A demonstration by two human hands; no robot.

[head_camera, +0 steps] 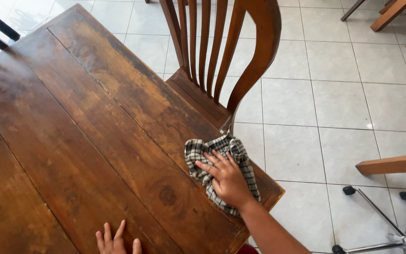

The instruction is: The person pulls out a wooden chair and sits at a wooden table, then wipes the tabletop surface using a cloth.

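Your right hand [227,178] presses flat, fingers spread, on the checked cloth [222,171] (near the table [95,131] corner); your left hand [116,241] rests open on the wood. A wooden chair [222,56] stands beside the table.

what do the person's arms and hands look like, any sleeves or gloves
Both hands are bare: no gloves, rings or watch visible. The right hand leads to a forearm bare as far as the frame shows, with no sleeve. Only the fingers of the left hand show at the bottom edge, so its arm is out of view.

head cam | above, looking down-forward | near table [71,141] corner | single view
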